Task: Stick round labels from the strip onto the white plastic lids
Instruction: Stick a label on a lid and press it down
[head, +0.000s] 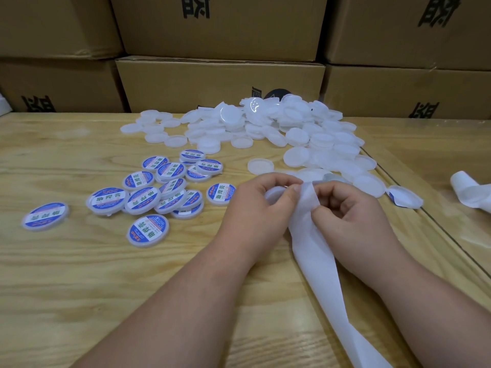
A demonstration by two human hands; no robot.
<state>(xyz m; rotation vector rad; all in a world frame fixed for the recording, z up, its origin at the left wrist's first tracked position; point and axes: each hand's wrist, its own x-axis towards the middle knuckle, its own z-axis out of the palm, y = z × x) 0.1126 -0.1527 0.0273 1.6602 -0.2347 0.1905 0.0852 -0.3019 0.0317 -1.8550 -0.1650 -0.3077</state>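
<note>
A white backing strip point(316, 251) runs from the bottom edge up to my hands at the table's middle. My right hand point(350, 213) pinches the strip's upper end. My left hand point(257, 205) holds a white plastic lid point(273, 193) and pinches the strip beside my right thumb. A large heap of plain white lids point(279, 128) lies behind my hands. Several lids with blue and white round labels point(170, 187) are scattered to the left. No label is visible on the strip where I hold it.
The wooden table point(79, 274) ends in a seam on the right. A used piece of strip point(470, 192) lies at the right edge, and a peeled scrap point(405, 197) sits near it. Cardboard boxes point(220, 83) stand stacked behind the table.
</note>
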